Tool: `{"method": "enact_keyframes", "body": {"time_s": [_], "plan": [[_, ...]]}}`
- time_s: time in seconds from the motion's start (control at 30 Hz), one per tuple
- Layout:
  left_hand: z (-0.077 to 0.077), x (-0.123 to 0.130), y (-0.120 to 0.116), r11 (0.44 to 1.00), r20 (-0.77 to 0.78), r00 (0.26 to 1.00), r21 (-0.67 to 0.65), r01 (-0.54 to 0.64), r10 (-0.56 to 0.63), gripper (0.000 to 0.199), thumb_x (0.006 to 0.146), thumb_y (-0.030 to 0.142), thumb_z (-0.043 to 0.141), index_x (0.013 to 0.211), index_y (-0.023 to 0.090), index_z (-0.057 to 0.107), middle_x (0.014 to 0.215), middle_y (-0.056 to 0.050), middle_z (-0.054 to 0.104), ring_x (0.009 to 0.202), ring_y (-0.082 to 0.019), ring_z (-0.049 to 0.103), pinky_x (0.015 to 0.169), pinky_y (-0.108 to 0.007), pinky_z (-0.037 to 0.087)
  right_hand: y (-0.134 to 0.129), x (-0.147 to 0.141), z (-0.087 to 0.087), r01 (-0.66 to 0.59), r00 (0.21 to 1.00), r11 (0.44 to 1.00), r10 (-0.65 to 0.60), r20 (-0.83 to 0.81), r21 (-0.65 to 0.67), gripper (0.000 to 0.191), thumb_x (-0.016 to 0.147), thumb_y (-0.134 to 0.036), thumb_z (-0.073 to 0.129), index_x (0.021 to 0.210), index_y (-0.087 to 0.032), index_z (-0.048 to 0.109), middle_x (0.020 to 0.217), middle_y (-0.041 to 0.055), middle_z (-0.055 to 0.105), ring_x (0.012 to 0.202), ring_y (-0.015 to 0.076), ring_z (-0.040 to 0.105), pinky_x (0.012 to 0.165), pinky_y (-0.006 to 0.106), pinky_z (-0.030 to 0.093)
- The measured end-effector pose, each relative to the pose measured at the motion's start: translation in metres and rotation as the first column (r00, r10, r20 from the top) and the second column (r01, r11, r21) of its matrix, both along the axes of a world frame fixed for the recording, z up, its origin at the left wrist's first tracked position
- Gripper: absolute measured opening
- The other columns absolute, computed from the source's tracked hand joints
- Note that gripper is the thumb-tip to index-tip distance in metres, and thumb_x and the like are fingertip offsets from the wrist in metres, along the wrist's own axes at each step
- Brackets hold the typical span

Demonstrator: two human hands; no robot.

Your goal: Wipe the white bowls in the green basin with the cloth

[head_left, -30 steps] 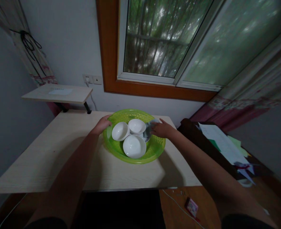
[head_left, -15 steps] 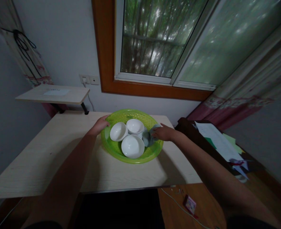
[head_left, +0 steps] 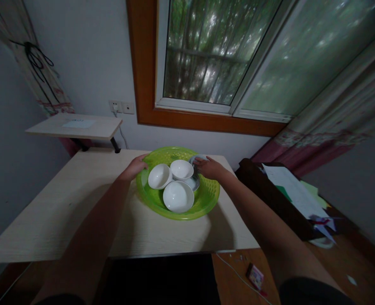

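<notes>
A bright green plastic basin sits on the pale wooden table. Closed on its left rim is my left hand. Inside lie three white bowls: one at the left, one at the back and one in front. A greyish dish shows partly beneath the back bowl. At the basin's back right, my right hand grips a second grey-blue dish, mostly covered by my fingers and tilted near the rim.
The table extends to the left, where a small raised shelf carries a paper sheet. A dark brown piece of furniture with papers stands right of the table. A window is behind. A small pink box and a cable lie on the floor.
My right hand has moved left and back with the grey-blue dish, away from the basin's right side. The other greyish dish shows flatter by the bowls. My left hand remains on the rim.
</notes>
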State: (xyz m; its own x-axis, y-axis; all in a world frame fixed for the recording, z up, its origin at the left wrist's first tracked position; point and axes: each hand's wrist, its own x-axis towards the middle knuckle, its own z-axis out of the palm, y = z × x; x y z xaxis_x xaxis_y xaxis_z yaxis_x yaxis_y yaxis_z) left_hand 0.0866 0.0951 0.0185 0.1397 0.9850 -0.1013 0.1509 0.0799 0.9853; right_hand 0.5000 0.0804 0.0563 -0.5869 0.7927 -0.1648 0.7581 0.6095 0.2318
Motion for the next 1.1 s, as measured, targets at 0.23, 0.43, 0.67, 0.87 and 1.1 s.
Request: {"method": "enact_keyframes", "body": {"time_s": [0.23,0.43,0.67,0.87,1.1], "plan": [[-0.001,0.001,0.0,1.0,0.041,0.999,0.007,-0.005,0.004,0.083,0.058,0.018,0.068,0.14,0.017,0.079,0.109,-0.01,0.086,0.085,-0.027,0.077,0.072,-0.034,0.059,-0.041,0.029,0.008,0.051,0.994,0.991,-0.063,-0.092,-0.121,0.036,0.117,-0.04,0.055,0.116,-0.028,0.089,0.139,0.0107,0.084,0.156,0.0318,0.061,0.14,0.065,0.027],[0.0,0.003,0.003,0.994,-0.011,0.994,0.013,-0.108,0.108,0.057,0.065,0.023,0.076,0.121,0.015,0.084,0.095,-0.011,0.084,0.081,-0.029,0.076,0.078,-0.039,0.059,-0.076,0.047,-0.001,-0.032,0.935,0.993,-0.011,-0.355,-0.116,0.053,0.12,-0.05,0.043,0.109,-0.023,0.088,0.13,0.0132,0.086,0.143,0.033,0.071,0.14,0.067,0.028],[-0.017,-0.003,-0.004,0.849,0.177,0.849,0.103,-0.518,0.497,0.024,0.093,0.04,0.068,0.107,0.021,0.072,0.111,-0.015,0.082,0.106,-0.026,0.079,0.099,-0.039,0.061,-0.092,0.043,-0.033,0.056,0.774,0.997,-0.008,-0.633,0.056,0.061,0.12,-0.036,0.03,0.088,-0.026,0.081,0.104,0.0096,0.087,0.13,0.0309,0.075,0.14,0.065,0.03],[-0.026,-0.003,-0.04,0.819,0.249,0.795,0.01,-0.573,0.553,0.022,0.092,0.034,0.063,0.109,0.022,0.068,0.113,-0.011,0.078,0.105,-0.025,0.077,0.091,-0.037,0.062,-0.105,0.016,-0.036,0.175,0.808,0.97,-0.045,-0.587,0.167,0.06,0.12,-0.03,0.03,0.086,-0.024,0.08,0.101,0.0103,0.086,0.114,0.0284,0.078,0.138,0.057,0.035],[-0.027,0.017,-0.103,0.834,0.361,0.772,-0.031,-0.551,0.524,0.026,0.098,0.038,0.069,0.12,0.025,0.065,0.135,-0.012,0.07,0.118,-0.025,0.072,0.084,-0.034,0.063,-0.132,-0.07,-0.025,0.39,0.883,0.895,-0.296,-0.363,0.218,0.061,0.121,-0.034,0.04,0.086,-0.017,0.086,0.089,0.0163,0.087,0.091,0.0278,0.081,0.109,0.043,0.052]]}}
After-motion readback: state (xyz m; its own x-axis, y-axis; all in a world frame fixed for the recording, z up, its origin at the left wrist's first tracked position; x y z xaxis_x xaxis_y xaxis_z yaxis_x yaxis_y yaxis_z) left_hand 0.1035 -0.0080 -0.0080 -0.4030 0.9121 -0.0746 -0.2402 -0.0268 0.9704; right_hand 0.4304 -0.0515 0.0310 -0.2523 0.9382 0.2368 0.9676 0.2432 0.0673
